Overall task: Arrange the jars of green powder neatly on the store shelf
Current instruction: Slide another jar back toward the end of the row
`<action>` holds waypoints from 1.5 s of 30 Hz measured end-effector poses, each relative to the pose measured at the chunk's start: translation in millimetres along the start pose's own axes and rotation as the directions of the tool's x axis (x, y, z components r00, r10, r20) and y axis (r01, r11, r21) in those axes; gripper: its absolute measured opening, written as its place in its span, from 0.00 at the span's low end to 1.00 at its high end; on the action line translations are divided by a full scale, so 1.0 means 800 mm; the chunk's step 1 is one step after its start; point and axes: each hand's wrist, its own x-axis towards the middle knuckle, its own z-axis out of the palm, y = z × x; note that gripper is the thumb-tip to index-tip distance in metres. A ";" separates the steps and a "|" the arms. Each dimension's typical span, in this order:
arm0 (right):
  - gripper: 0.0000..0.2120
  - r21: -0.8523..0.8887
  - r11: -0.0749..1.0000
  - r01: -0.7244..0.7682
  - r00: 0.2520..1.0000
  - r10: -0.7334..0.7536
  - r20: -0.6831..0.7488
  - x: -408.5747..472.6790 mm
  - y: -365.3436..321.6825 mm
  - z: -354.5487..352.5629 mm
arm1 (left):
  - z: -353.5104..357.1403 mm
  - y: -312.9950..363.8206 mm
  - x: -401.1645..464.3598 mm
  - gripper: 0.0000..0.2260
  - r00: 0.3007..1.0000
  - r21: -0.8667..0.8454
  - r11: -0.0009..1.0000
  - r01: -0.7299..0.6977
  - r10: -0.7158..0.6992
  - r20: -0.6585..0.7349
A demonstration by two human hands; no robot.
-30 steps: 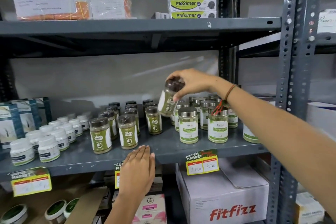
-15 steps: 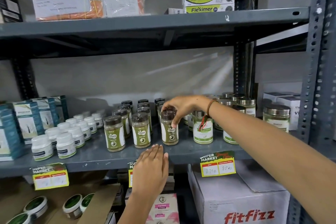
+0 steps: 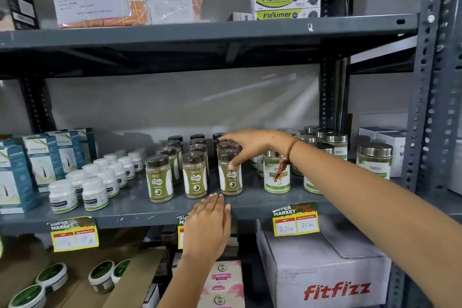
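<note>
Brown-lidded jars of green powder stand in three columns on the grey shelf [image 3: 252, 204]. The front row holds a left jar [image 3: 159, 179], a middle jar [image 3: 195, 175] and a right jar [image 3: 231, 181], all upright. My right hand [image 3: 252, 147] hovers over the right column with fingers spread above the lids. Its thumb touches the front right jar's side. My left hand [image 3: 207, 222] lies flat on the shelf's front edge below the middle jar and holds nothing.
Steel-lidded jars [image 3: 276, 175] crowd the shelf to the right under my forearm. Small white bottles [image 3: 95, 192] and teal boxes [image 3: 15, 177] fill the left. A Fitfizz carton [image 3: 325, 270] sits below, and a slotted upright post [image 3: 430, 107] stands at the right.
My right hand carried a jar down from the air, stood it at the front of the right column, and has loosened its fingers off the lid. The left hand stayed put.
</note>
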 end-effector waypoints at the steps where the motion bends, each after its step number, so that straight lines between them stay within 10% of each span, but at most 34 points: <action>1: 0.43 0.024 1.000 0.010 0.999 -0.010 -0.031 -0.009 -0.002 -0.002 | -0.001 0.000 0.000 0.20 1.000 -0.003 1.000 0.001 -0.001 0.003; 11: 0.18 0.023 0.994 -0.110 0.846 0.106 -0.522 -0.123 0.060 -0.038 | -0.001 0.000 -0.002 0.21 1.000 -0.016 1.000 0.003 -0.003 0.021; 18: 0.24 -0.254 0.733 -0.631 0.752 0.497 -0.433 -0.189 0.153 -0.039 | -0.001 0.002 -0.002 0.21 1.000 -0.028 1.000 0.004 -0.003 0.020; 26: 0.32 -0.447 0.493 -0.746 0.633 0.734 -0.248 -0.192 0.185 -0.027 | -0.003 0.006 -0.004 0.21 1.000 -0.049 0.999 0.019 -0.020 -0.015; 45: 0.26 -0.181 0.758 -0.627 0.778 0.593 -0.209 -0.187 0.223 -0.019 | -0.011 0.012 -0.005 0.23 0.998 -0.027 0.998 0.058 -0.057 0.032</action>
